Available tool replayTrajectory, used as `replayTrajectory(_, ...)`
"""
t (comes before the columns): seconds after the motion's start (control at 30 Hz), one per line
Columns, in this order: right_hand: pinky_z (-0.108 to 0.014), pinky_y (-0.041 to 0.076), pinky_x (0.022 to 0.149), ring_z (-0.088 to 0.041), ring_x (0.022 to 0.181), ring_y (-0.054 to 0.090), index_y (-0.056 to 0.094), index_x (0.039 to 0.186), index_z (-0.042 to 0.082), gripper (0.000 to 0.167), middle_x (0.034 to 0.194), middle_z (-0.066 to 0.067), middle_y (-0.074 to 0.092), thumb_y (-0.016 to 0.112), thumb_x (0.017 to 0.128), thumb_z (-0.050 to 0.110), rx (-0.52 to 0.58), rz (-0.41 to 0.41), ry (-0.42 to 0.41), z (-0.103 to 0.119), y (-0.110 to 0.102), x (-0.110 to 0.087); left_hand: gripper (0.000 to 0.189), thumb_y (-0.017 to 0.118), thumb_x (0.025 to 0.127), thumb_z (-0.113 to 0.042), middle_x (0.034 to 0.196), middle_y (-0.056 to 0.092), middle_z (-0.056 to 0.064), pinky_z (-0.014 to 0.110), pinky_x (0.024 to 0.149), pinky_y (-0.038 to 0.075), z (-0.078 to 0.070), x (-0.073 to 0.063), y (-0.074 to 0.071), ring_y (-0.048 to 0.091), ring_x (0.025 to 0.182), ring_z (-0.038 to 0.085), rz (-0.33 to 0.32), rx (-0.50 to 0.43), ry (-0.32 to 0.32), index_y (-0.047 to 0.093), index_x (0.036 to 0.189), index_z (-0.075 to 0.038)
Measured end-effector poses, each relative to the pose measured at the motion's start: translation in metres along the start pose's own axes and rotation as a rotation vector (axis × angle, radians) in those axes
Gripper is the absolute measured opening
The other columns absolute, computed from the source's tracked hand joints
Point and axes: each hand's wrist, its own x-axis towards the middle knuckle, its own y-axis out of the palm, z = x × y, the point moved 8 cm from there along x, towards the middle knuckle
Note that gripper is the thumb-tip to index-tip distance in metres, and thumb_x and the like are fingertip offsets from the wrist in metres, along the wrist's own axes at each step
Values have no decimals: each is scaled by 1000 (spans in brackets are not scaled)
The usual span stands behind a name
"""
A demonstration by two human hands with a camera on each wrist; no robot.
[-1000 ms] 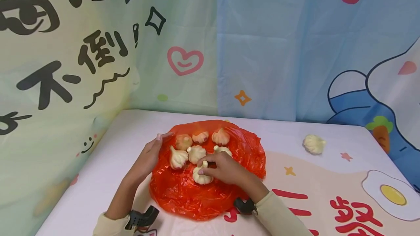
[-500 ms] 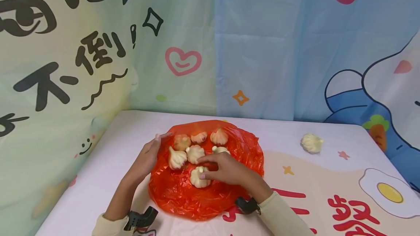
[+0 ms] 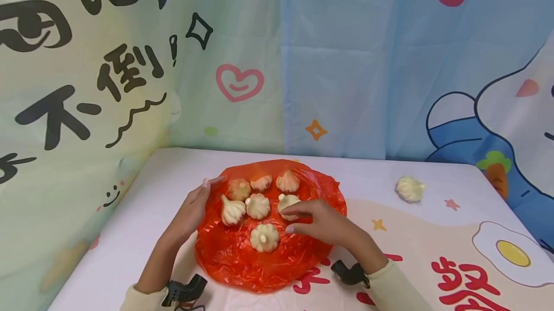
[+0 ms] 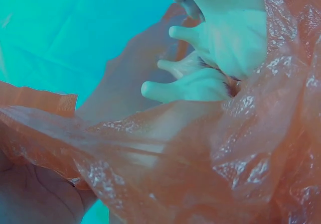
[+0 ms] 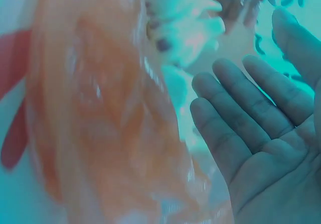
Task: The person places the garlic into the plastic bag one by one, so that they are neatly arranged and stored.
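Several garlic bulbs lie in a crinkled red plastic bag (image 3: 242, 267); the three at the back show through its film. The front garlic bulb (image 3: 265, 238) stands with its stem up. My right hand (image 3: 318, 222), fingers extended and holding nothing, hovers over the bag's right side, partly covering another garlic bulb (image 3: 287, 201). In the right wrist view the right palm (image 5: 271, 158) faces the camera, fingers straight. At the bag's left edge my left hand (image 3: 192, 210) rests with straight fingers against the plastic. The left wrist view shows its palm (image 4: 40, 194) partly under the film.
A lone garlic bulb (image 3: 409, 189) lies at the back right of the table (image 3: 368, 176). A printed curtain (image 3: 337, 61) hangs behind the table and along its left. Black wrist cameras (image 3: 186, 289) are strapped to both forearms.
My right hand has let go of the front garlic bulb, which now stands upright in the bag, and has drawn back to the right. The left hand stays at the bag's edge.
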Motion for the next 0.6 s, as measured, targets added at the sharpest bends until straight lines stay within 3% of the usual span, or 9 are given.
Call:
replayTrajectory(0.13,-43,54,87,-26,112,59,69,123,14,40,120,0,67,71,90,36,-51,-84,-23,-6,-18,-12,60,25,106,-45,147,41,18,51,103,39,0,2,4,42,132,37,6,-4,10,39,147,-3)
replayTrajectory(0.23,-41,55,85,-27,112,58,69,123,14,39,120,0,66,71,90,35,-63,-124,-21,-10,-28,-20,60,25,106,-45,147,42,18,51,101,41,1,2,4,42,132,38,9,-10,10,39,148,-3)
replayTrajectory(0.4,-31,57,80,-29,114,57,68,124,14,39,122,-1,65,72,89,31,-42,-155,31,-20,-40,-34,60,26,106,-46,146,42,18,50,100,42,1,1,3,43,131,38,8,-11,7,39,148,-4)
replayTrajectory(0.6,-33,56,82,-31,112,61,68,123,12,36,120,-5,66,72,90,24,-30,-259,77,-35,-58,-54,60,26,106,-45,146,43,18,51,100,42,2,1,2,43,131,38,6,-8,10,39,147,-4)
